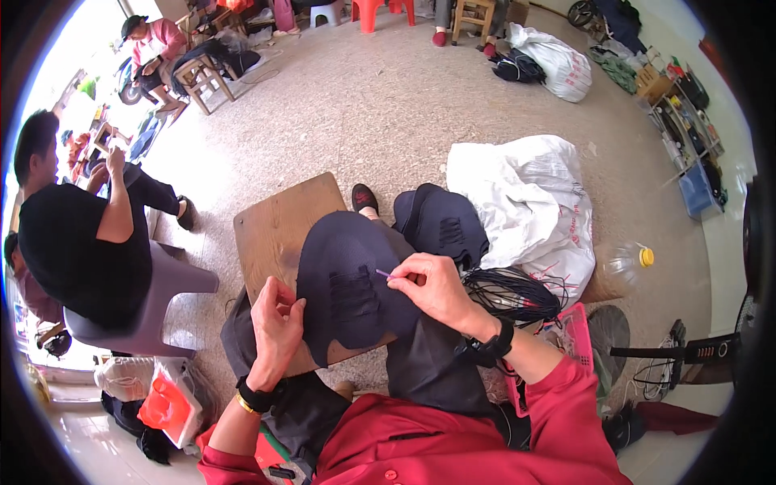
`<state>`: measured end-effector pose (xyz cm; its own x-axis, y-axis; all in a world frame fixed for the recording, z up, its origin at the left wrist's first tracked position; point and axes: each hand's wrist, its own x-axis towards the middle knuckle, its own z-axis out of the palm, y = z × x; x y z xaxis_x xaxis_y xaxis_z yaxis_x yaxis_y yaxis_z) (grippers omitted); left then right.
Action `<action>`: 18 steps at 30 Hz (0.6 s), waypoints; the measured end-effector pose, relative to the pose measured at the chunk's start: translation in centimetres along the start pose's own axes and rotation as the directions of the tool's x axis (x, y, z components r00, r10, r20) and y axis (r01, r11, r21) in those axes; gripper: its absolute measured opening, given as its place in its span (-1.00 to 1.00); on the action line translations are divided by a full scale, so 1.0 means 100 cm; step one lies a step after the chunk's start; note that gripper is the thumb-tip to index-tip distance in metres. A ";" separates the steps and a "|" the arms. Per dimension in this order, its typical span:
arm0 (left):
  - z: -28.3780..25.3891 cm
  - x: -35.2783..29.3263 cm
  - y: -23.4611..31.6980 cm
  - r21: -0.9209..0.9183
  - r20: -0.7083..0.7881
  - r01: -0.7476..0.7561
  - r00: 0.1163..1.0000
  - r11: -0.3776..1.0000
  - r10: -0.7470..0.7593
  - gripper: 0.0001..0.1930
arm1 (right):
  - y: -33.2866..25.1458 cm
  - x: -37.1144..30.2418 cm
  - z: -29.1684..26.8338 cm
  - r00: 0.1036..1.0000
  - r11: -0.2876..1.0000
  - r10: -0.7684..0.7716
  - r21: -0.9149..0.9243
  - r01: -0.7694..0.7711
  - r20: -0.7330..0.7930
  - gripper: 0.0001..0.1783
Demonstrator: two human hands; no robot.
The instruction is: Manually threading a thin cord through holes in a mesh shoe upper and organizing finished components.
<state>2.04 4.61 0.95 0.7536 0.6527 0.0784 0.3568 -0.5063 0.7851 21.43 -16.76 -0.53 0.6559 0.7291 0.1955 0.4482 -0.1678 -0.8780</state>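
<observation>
A dark navy fabric piece (323, 242) with rounded edges lies across my lap and a wooden board (279, 212). Several dark parallel strips (354, 297) run side by side across its middle. My right hand (436, 289) pinches a thin purple stick-like tool (382, 273) between thumb and fingers, its tip over the fabric just above the strips. At the fabric's left edge, my left hand (276, 327) has its fingers curled in toward the thumb. Whatever it may hold is too small to tell.
More dark fabric pieces (443, 222) lie beyond my right hand, beside a white sack (525, 202) and a bundle of black cords (517, 295). A pink basket (578, 331) and clear bottle (618, 271) stand right. A person in black (85, 242) sits left on a purple stool (174, 283).
</observation>
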 end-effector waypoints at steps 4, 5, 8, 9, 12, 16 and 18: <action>0.011 0.027 0.038 -0.122 0.021 -0.038 0.999 0.992 0.041 -0.76 | 0.003 0.025 -0.034 0.997 0.998 0.066 -0.004 -0.066 -0.051 -0.86; 0.016 0.037 0.047 -0.159 0.047 -0.015 0.999 0.987 0.023 -0.76 | 0.011 0.033 -0.044 0.994 0.997 0.078 0.012 -0.077 -0.071 -0.86; 0.039 0.059 0.061 -0.248 0.053 -0.024 0.998 0.969 0.039 -0.77 | 0.046 0.056 -0.074 0.989 0.994 0.109 0.027 -0.107 -0.105 -0.86; 0.045 0.062 0.065 -0.281 0.031 -0.092 0.994 0.955 0.105 -0.78 | 0.060 0.065 -0.083 0.988 0.992 0.118 0.062 -0.112 -0.097 -0.85; 0.047 0.062 0.075 -0.283 0.077 -0.145 0.982 0.948 0.173 -0.78 | 0.108 0.082 -0.111 0.980 0.979 0.191 -0.057 -0.194 -0.065 -0.84; 0.034 0.048 0.048 -0.179 0.131 -0.189 0.968 0.966 0.213 -0.80 | 0.231 0.086 -0.118 0.936 0.917 0.349 -0.188 -0.351 -0.045 -0.82; 0.021 0.038 0.035 -0.089 0.172 -0.103 0.978 0.991 0.117 -0.81 | 0.266 0.083 -0.107 0.916 0.851 0.400 -0.363 -0.380 -0.023 -0.86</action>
<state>7.34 4.15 2.71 0.8740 0.4820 0.0626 0.2269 -0.5185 0.8244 45.29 -22.21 -17.61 0.7940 0.5859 -0.1622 0.3523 -0.6609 -0.6626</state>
